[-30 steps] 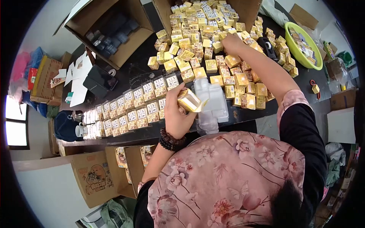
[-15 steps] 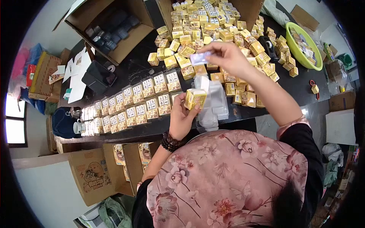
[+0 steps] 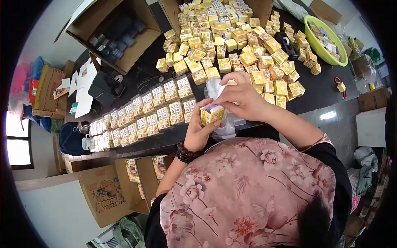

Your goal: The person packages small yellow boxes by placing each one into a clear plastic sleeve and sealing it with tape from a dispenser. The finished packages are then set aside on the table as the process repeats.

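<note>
Small yellow box [image 3: 214, 115], held up between two hands

Clock positions are taken from the box. Box: raised over the near edge of the desk [image 3: 319, 93], slightly tilted, printed face visible, pale purplish edge at its upper end.

Left hand [image 3: 197, 129]: grip curled around the box, thumb across the near face, fingers at the far side. Dark bead bracelet [image 3: 187, 153] on the wrist, at 7 o'clock.

Right hand [image 3: 243, 97]: grip with thumb and fingertips pressed together at the upper end of the box; cannot tell whether a flap or a pale piece lies between them.

Clear plastic trays [image 3: 211, 87]: on the desk, partly hidden beneath the hands.

Pile of yellow boxes [image 3: 239, 35]: loose, from 12 to 1 o'clock, spilling from the mouth of a carton.

Double row of packs [image 3: 151, 122]: clear-cased, lined up side by side toward 9 o'clock.

Black tape dispenser [image 3: 286, 44]: between 1 and 2 o'clock, beside the pile.

Lime-green basin [image 3: 342, 63]: 2 o'clock, flat printed pieces inside.

Open carton [image 3: 142, 47]: 10 o'clock, clear plastic pieces inside.

White mug [image 3: 86, 143]: between 8 and 9 o'clock, at the far end of the rows.

Printed carton [image 3: 103, 196]: 8 o'clock, below desk level, cartoon animal on its side.
</note>
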Motion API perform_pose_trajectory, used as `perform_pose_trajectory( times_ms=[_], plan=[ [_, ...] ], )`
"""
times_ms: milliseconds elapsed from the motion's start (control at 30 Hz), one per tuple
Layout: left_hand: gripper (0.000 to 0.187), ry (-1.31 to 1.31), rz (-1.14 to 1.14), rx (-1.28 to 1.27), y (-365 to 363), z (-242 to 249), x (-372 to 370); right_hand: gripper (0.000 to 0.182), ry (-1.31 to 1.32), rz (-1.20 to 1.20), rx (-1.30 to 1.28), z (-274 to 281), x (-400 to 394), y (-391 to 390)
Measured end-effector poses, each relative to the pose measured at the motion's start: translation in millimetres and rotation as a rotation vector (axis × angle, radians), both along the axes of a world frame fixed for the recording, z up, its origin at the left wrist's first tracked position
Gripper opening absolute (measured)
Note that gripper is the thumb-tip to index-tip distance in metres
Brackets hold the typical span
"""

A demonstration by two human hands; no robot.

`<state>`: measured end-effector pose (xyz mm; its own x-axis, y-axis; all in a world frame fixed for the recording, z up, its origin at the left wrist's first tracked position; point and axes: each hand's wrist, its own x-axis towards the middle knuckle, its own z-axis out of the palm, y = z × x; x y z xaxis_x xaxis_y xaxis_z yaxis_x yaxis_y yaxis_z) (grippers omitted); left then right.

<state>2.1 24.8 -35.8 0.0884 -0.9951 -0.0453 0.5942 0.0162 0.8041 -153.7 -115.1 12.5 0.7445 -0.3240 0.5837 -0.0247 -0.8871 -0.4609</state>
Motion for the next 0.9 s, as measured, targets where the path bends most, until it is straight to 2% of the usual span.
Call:
perform_pose_trajectory(
  times_ms=[100,167,300,367,400,467,500,567,700,767,900],
  plan=[
    [0.061,-0.081,-0.096,0.007,0,-1,2,0.017,0.078,0.062,-0.068,5,-6,0],
    [0.062,-0.172,-0.105,-0.018,0,1,1,0.021,0.158,0.031,-0.222,12,-9,4],
    [0.062,-0.321,-0.101,-0.047,1,-5,1,0.027,0.19,0.128,-0.224,9,-7,9],
    [0.052,-0.118,-0.121,-0.079,-1,3,0,0.027,0.094,0.087,-0.235,4,-4,15],
    [0.052,-0.117,-0.122,-0.077,-1,6,0,0.027,0.095,0.087,-0.233,2,-5,20],
    [0.041,0.162,-0.145,-0.09,-4,9,0,0.03,0.089,-0.042,-0.208,-4,-8,28],
    [0.041,0.165,-0.142,-0.091,-5,5,1,0.03,0.092,-0.039,-0.208,-8,-8,30],
    [0.033,0.127,-0.147,0.075,-5,-5,3,0.027,0.075,-0.098,-0.315,-16,-8,33],
    [0.03,0.155,-0.137,0.073,-7,4,-1,0.025,0.011,-0.121,-0.284,-19,-10,35],
    [0.03,0.237,-0.136,0.091,-7,4,-4,0.023,-0.009,-0.045,-0.12,-15,-11,35],
    [0.031,0.347,-0.193,0.033,-7,1,-4,0.022,0.038,-0.046,0.014,-23,-8,34]
  ],
)
